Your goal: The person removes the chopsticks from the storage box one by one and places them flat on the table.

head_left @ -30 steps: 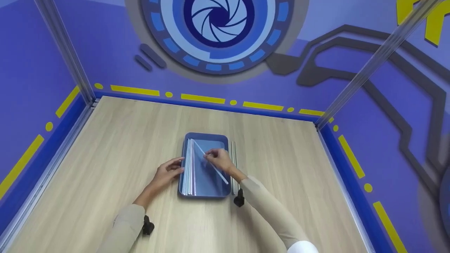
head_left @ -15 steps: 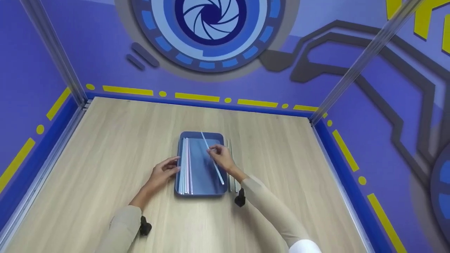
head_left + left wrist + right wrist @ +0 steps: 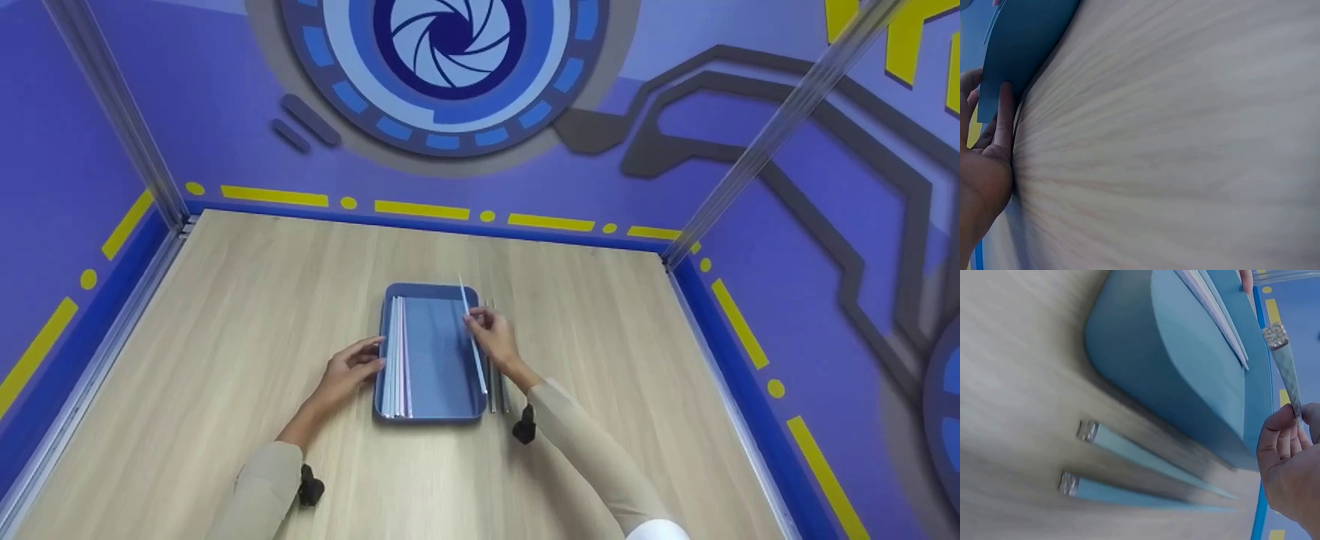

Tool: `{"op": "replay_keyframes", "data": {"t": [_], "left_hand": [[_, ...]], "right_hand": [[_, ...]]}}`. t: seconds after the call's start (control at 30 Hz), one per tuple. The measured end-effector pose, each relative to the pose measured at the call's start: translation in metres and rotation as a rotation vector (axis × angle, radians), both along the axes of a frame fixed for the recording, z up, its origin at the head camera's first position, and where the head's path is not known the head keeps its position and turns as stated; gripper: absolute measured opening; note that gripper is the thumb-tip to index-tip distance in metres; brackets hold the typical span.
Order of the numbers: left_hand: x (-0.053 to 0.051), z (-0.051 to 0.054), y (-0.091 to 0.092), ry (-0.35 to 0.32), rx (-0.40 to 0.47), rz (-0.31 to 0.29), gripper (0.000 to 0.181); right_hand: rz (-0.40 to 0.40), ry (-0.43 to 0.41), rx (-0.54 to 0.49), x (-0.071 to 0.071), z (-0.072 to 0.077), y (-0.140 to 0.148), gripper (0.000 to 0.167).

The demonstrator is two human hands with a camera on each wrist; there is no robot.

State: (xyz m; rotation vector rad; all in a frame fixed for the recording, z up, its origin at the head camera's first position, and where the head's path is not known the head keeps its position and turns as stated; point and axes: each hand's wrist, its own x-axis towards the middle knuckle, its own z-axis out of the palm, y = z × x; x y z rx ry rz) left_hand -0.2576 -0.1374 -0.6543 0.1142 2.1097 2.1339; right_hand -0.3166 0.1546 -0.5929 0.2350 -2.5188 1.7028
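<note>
Right hand [image 3: 495,341] fingers pinch chopstick [image 3: 1287,371]: carry clear of tray [image 3: 439,352] rim. Left hand [image 3: 346,375], fingers relaxed, touches tray: brace lightly.

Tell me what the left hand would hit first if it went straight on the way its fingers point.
The left hand would meet the outer side wall of the blue tray first, almost at once: in the left wrist view a fingertip appears to touch it.
</note>
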Motion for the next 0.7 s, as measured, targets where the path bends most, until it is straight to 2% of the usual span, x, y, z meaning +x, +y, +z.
{"op": "replay_keyframes", "data": {"t": [0.13, 0.17, 0.33, 0.7], "left_hand": [[0.000, 0.000, 0.000, 0.002, -0.002, -0.010, 0.049], [0.000, 0.000, 0.000, 0.003, -0.003, -0.013, 0.050], [0.000, -0.002, -0.001, 0.003, -0.009, -0.009, 0.050], [0.002, -0.001, -0.002, -0.017, -0.005, -0.011, 0.049]], "right_hand": [[-0.078, -0.007, -0.003, -0.001, 0.000, 0.009, 0.020], [-0.100, -0.009, -0.006, -0.004, -0.004, 0.013, 0.019], [-0.178, 0.008, -0.034, -0.007, -0.009, 0.026, 0.015], [-0.213, -0.042, 0.023, -0.003, -0.024, 0.052, 0.017]]}}
